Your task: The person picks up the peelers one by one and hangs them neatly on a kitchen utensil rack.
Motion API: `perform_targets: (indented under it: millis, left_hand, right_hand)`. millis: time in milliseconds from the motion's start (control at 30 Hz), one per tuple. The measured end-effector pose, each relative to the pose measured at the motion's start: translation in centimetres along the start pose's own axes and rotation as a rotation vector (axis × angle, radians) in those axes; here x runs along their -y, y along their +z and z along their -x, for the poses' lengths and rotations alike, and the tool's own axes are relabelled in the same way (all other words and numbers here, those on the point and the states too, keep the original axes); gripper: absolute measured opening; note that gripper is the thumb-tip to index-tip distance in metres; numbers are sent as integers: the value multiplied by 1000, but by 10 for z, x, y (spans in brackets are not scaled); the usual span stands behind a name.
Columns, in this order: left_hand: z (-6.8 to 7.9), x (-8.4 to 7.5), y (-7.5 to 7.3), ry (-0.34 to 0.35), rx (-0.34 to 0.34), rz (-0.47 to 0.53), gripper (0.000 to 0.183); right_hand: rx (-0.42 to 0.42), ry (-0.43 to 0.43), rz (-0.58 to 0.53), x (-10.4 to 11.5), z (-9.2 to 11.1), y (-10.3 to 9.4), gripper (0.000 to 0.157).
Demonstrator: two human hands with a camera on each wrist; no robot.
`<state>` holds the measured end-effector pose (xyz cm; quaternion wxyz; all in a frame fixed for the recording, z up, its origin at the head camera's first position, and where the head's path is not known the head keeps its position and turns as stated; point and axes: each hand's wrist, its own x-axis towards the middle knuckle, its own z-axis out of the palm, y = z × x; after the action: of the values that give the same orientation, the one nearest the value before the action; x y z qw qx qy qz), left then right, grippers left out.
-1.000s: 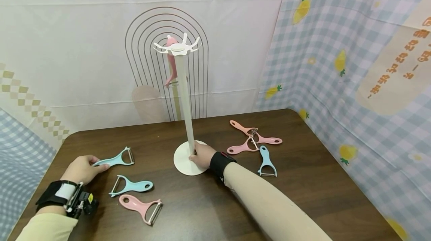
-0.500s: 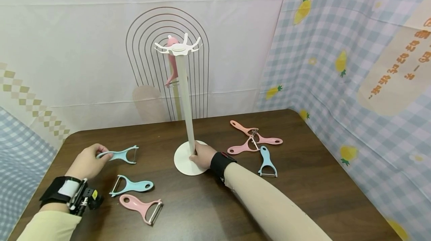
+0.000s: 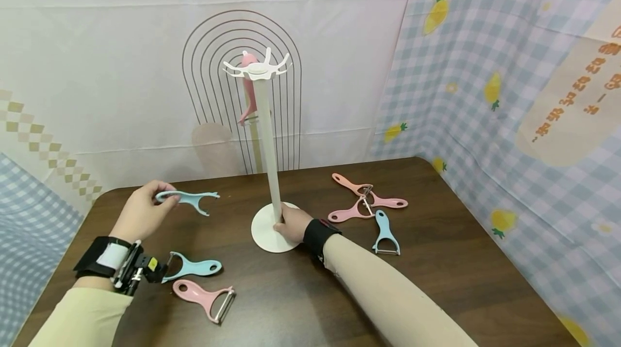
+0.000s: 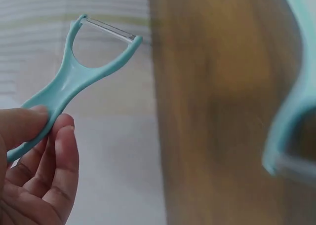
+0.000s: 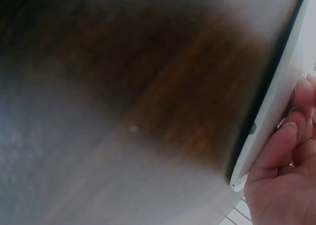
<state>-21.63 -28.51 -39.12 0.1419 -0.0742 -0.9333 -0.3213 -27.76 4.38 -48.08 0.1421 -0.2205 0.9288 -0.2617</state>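
Note:
My left hand (image 3: 145,212) pinches a light blue Y-shaped peeler (image 3: 194,200) by its handle, raised above the table's left side. The left wrist view shows the thumb on the handle of this peeler (image 4: 66,82) and its metal blade pointing away. At the centre my right hand (image 3: 293,223) grips the foot of the white pole of a hook stand (image 3: 268,142), just above its round base (image 3: 264,234). A pink peeler (image 3: 249,94) hangs from a hook at the back of the stand. In the right wrist view, curled fingers (image 5: 276,151) lie over the base.
Below my left hand lie a blue peeler (image 3: 194,268) and a pink peeler (image 3: 199,296). Right of the stand are several pink peelers (image 3: 349,213) with crossing heads and a blue peeler (image 3: 382,223). Printed cloth (image 3: 339,67) hangs behind the brown table (image 3: 436,261).
My left hand has lifted the blue peeler off the table and moved it up and to the right. My right hand and the stand stay in place.

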Motion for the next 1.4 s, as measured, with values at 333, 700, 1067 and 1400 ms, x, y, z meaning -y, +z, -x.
perform_targets:
  millis: [333,700,1067,1400]
  left_hand:
    - [-22,-56,-5,84,-132,140,17]
    - [-46,-116,-12,144,-226,261,22]
    - [-72,-162,-22,147,-369,463,26]
    - [-83,-185,-26,170,-436,544,21]
  right_hand:
    - [-7,-16,-28,-4,-3,2,46]
    - [-10,-20,-26,-2,0,1,43]
    - [1,-32,-19,3,4,-3,41]
    - [5,-21,-14,1,2,-3,40]
